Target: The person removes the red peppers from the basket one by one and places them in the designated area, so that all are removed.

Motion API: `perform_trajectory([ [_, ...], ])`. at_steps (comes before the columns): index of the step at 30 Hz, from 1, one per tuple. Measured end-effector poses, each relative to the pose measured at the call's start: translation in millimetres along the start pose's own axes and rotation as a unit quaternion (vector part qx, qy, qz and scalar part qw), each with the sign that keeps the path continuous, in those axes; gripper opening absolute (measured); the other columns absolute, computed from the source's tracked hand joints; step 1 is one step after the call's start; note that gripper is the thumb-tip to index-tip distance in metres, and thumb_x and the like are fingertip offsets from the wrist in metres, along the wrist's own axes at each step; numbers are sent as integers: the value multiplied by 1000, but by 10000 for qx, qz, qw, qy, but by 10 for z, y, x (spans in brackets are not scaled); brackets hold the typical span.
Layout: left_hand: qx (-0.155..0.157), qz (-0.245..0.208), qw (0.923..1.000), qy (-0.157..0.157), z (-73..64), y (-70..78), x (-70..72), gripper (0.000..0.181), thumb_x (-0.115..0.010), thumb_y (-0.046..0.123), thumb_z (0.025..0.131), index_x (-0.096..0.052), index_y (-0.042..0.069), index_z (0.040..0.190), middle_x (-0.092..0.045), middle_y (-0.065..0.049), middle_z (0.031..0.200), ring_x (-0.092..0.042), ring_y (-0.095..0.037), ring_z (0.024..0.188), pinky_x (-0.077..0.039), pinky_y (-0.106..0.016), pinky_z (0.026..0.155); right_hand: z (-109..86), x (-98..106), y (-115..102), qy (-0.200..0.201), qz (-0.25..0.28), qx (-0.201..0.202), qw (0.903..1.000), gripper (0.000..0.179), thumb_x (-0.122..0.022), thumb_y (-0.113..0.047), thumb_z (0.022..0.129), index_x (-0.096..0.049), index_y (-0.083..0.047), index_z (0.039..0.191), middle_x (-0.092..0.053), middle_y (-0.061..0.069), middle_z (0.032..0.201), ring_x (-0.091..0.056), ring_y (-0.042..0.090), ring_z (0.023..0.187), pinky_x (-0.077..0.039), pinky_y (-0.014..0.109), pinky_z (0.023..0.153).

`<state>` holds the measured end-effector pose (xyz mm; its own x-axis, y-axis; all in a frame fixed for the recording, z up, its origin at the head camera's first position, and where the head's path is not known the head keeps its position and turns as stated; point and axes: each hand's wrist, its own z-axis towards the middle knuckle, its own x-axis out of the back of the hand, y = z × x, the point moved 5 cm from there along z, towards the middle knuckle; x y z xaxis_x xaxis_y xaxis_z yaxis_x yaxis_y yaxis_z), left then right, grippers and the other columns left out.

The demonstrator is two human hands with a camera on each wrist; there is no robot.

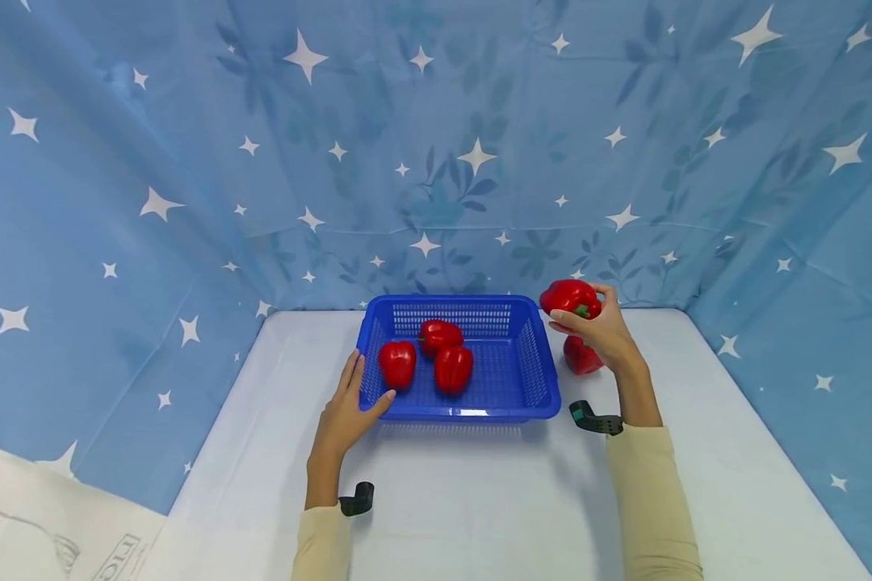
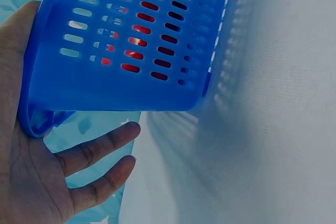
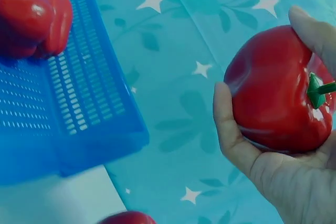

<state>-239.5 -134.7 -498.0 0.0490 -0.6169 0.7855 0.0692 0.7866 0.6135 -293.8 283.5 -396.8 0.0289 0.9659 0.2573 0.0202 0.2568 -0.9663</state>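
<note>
A blue plastic basket [image 1: 472,414] stands on the white table with three red bell peppers [image 1: 396,365] in its left half. At its near left corner my left hand [image 1: 344,415] rests on the rim, thumb along the front and fingers spread at the left side. In the left wrist view two fingers [image 2: 100,148] extend free of the basket wall. My right hand [image 1: 601,327] grips another red bell pepper [image 1: 567,296] by its sides, raised just beyond the basket's right rim, its green stem toward the palm. Below it, a further red bell pepper [image 1: 581,356] lies on the table, partly hidden by the hand.
A blue curtain [image 1: 436,210] with white stars hangs behind the table and along both sides. The white table [image 1: 465,500] extends in front of the basket. Pale printed cloth [image 1: 65,524] shows at the lower left.
</note>
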Motion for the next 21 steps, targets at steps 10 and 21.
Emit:
perform_trajectory([
  [10,-65,-2,10000,59,5,0,9,93,-40,77,73,-7,30,145,7,19,149,-27,-33,132,-24,-68,91,-87,381,83,591,567,626,9947,73,-69,-20,79,-24,-24,136,-34,6,129,-40,18,110,-52,24,73],
  [21,-66,-47,9999,72,6,-26,2,94,-40,77,72,-6,30,145,8,22,148,-27,-33,132,-28,-66,91,-181,658,377,918,336,-200,9950,90,-69,-34,78,-2,-28,139,-20,14,141,-27,31,125,-51,22,74],
])
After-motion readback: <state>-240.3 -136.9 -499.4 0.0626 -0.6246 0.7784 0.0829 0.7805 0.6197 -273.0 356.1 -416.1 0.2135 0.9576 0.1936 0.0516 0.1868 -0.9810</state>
